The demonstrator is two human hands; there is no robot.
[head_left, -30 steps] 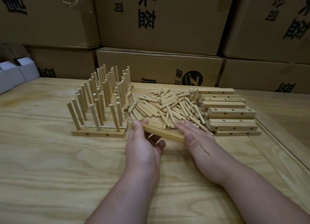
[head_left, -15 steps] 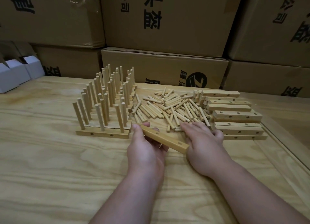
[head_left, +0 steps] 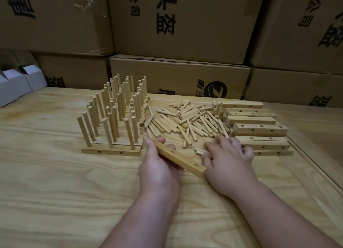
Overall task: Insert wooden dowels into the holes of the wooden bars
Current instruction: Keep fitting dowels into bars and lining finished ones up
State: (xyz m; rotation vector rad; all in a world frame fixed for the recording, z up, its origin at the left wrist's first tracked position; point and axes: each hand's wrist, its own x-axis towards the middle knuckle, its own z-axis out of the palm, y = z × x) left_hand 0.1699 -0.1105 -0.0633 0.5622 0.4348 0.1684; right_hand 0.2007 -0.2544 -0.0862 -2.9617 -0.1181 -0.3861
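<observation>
From the head view, a pale rectangular wooden bar with round holes along its side (head_left: 181, 159) is gripped in the left hand (head_left: 159, 170), thumb on its far end and fingers (head_left: 171, 147) curled beneath; the bar is held tilted just above the light plywood worktop (head_left: 55, 182), its near end almost touching the right hand (head_left: 227, 168). The right hand is laid palm down on the worktop, fingers spread and bent over a couple of short loose dowels (head_left: 200, 151); whether one is actually pinched cannot be told. A scattered heap of light wooden dowels (head_left: 185, 120) is seen just beyond both hands. To the right of the heap, a stack of unfilled drilled wooden bars (head_left: 259, 128) is piled in rows. To the left, finished bars with upright dowels standing in them (head_left: 113, 117) are lined up one behind another. Brown cardboard cartons with black print (head_left: 185, 24) are stacked behind the worktop, and small white boxes (head_left: 16, 84) are seen at far left.
</observation>
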